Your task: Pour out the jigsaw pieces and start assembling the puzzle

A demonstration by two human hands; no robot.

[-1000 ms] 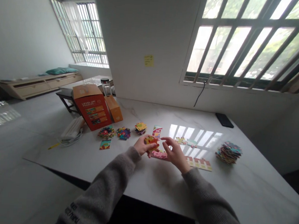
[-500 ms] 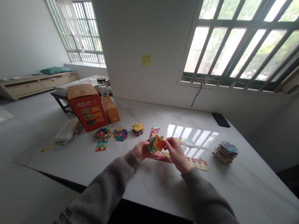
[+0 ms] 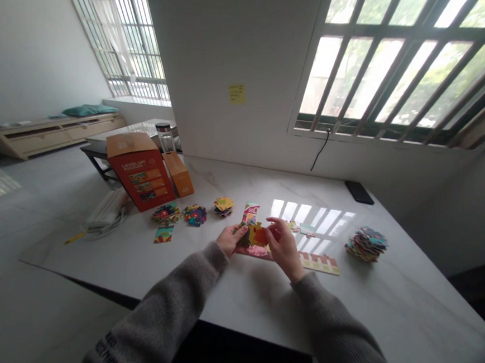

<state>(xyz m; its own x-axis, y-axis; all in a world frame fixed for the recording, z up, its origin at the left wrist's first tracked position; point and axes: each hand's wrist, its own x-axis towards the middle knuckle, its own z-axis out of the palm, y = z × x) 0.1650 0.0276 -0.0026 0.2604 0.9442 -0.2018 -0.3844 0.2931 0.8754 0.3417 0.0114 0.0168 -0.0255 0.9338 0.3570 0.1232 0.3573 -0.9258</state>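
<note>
left hand point(image 3: 232, 239): is pinching an orange-and-yellow cardboard jigsaw piece point(image 3: 257, 234) | right hand point(image 3: 283, 246): is hovering open, curving just beside the piece | place: piece is being held over a pink jigsaw piece point(image 3: 257, 251), mid-worktop point(image 3: 340, 323), white marble, away from its near edge

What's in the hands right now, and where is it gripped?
The left hand holds a colourful jigsaw piece by its left edge. The right hand is at the piece's right edge; whether it touches cannot be told.
</note>
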